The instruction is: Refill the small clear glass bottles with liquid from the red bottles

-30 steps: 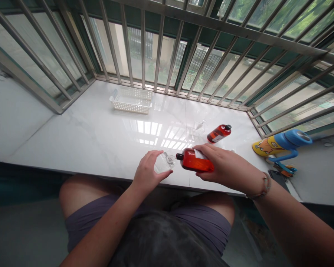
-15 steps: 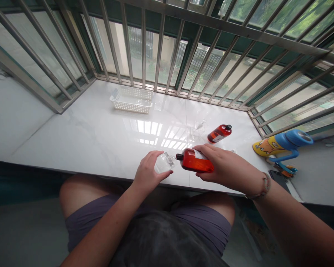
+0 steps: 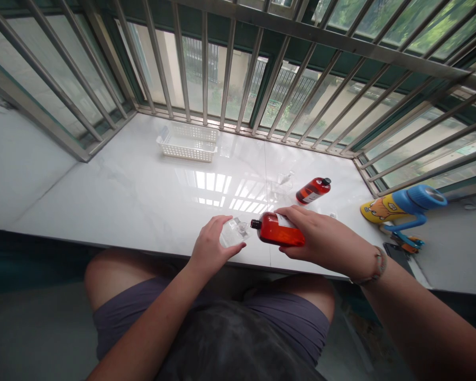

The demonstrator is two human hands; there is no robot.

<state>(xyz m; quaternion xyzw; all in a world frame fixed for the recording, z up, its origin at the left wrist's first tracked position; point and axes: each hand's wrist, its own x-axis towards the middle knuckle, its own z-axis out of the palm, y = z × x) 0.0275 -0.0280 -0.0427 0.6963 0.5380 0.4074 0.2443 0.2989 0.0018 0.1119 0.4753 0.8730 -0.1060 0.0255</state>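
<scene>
My left hand is closed round a small clear bottle, its neck turned up and to the right. Tipped on its side in my right hand is a red-orange bottle with a pale label and a black threaded neck. That neck points left, just beside the mouth of the clear bottle. Whether the two mouths touch, or any liquid runs between them, I cannot tell. Beyond my right hand stands another red bottle with a dark cap and a white label.
A white perforated basket sits at the back left of the glossy white counter. Some clear item lies near the second red bottle. To the right are a blue-and-yellow flask and a dark phone. Metal bars line the window.
</scene>
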